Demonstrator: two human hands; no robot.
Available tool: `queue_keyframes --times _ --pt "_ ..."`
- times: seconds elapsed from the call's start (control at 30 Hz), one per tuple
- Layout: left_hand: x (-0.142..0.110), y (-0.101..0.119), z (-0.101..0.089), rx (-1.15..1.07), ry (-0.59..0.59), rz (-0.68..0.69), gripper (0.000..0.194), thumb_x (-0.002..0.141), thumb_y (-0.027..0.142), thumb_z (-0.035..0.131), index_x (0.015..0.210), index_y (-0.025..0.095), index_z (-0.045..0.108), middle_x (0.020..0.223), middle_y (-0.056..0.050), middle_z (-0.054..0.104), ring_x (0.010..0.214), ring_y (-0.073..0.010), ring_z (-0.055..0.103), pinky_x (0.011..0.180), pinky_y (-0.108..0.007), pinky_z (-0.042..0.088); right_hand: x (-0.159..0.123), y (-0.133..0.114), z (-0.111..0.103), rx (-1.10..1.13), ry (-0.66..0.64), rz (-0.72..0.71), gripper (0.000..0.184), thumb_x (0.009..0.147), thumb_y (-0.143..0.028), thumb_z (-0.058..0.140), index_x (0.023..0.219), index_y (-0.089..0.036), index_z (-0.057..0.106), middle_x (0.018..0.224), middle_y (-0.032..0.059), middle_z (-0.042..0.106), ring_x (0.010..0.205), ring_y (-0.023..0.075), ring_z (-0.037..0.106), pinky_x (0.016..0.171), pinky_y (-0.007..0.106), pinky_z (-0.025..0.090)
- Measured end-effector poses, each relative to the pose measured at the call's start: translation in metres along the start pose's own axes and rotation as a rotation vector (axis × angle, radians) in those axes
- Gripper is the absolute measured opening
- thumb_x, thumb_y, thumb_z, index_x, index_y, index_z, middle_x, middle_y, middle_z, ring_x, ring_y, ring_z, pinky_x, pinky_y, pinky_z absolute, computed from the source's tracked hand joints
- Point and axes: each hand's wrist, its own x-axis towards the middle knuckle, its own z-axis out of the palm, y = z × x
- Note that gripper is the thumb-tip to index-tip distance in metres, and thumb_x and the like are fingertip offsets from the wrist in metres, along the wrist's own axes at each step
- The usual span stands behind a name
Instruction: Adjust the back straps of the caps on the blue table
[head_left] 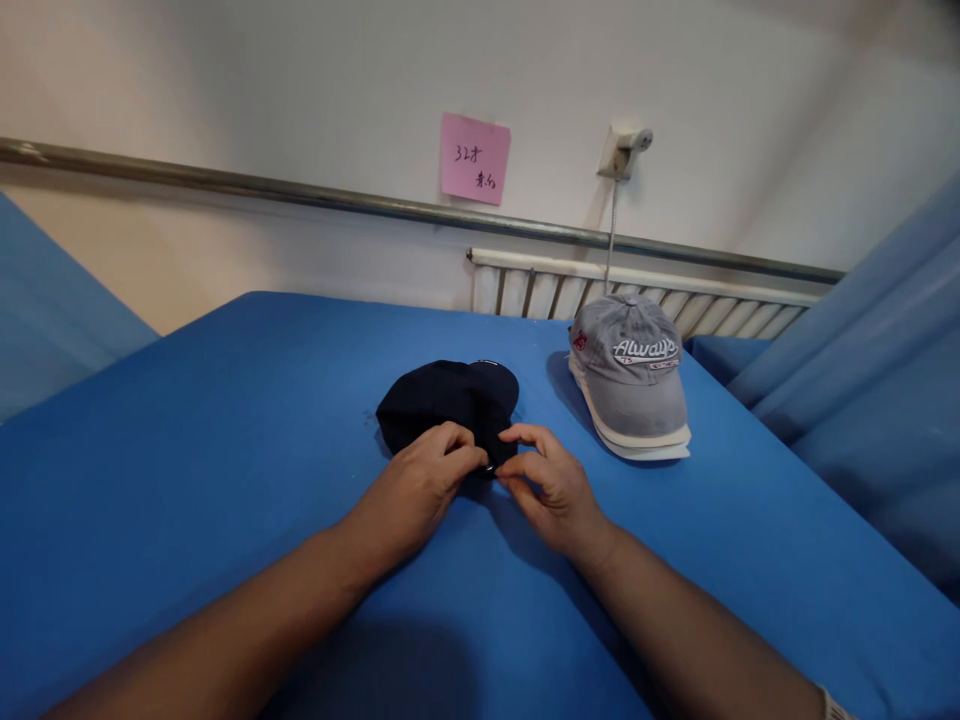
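Observation:
A dark navy baseball cap (431,395) lies in the middle of the blue-covered surface (262,440), its brim turned toward the back right. My left hand (427,475) is closed on the cap's near edge, thumb and fingers pinched together. Just to its right, my right hand (551,490) pinches the same edge between thumb and fingertips. A small shiny piece, perhaps a buckle, shows between the two hands; its exact kind is too small to tell. Farther right stands a grey baseball cap (626,350) with white "Always" lettering, stacked on lighter caps whose brims (645,447) show beneath.
Behind the surface are a white radiator (540,290) and a metal rail (337,200) along the wall. A pink note (475,160) with handwriting and a socket with a plug (624,152) are above. Blue curtains (870,380) hang at the right, another (60,310) at the left.

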Motion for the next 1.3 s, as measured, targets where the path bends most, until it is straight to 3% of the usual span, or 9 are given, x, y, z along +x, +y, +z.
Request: queue_keyframes --times 0.23,0.47,0.8,1.3 --pt "0.002 -0.004 0.002 -0.095 0.012 -0.004 0.022 0.097 0.016 0.045 0.098 0.021 0.066 0.098 -0.004 0.064 0.089 -0.0167 0.062 0.079 -0.031 0.053 0.001 -0.003 -0.001 0.007 -0.013 -0.036 0.019 0.090 -0.010 0.057 0.098 -0.024 0.068 0.125 0.0091 0.061 0.112 0.0207 0.065 0.091 0.038 0.056" --pt "0.003 -0.008 0.007 -0.220 0.085 -0.112 0.012 0.094 0.018 0.053 0.093 0.021 0.064 0.093 -0.002 0.070 0.085 -0.0157 0.067 0.079 -0.031 0.055 0.000 -0.002 -0.001 0.014 -0.025 -0.020 0.019 0.091 -0.010 0.057 0.099 -0.025 0.066 0.125 0.0083 0.061 0.112 0.0192 0.064 0.092 0.036 0.056" --pt "0.000 -0.007 0.018 -0.215 0.193 -0.096 0.011 0.095 0.018 0.056 0.096 0.021 0.066 0.097 -0.002 0.072 0.088 -0.0154 0.069 0.081 -0.030 0.057 0.000 -0.001 0.000 0.055 -0.017 -0.043 0.017 0.092 -0.012 0.057 0.099 -0.024 0.066 0.125 0.0082 0.060 0.115 0.0182 0.063 0.096 0.035 0.054" --pt "-0.003 -0.009 0.007 -0.178 0.058 0.038 0.020 0.101 0.014 0.043 0.104 0.019 0.062 0.106 -0.004 0.067 0.099 -0.0146 0.065 0.086 -0.028 0.053 -0.003 0.000 0.001 0.067 -0.022 -0.008 0.020 0.091 -0.010 0.058 0.100 -0.026 0.066 0.127 0.0086 0.060 0.115 0.0205 0.064 0.096 0.039 0.055"
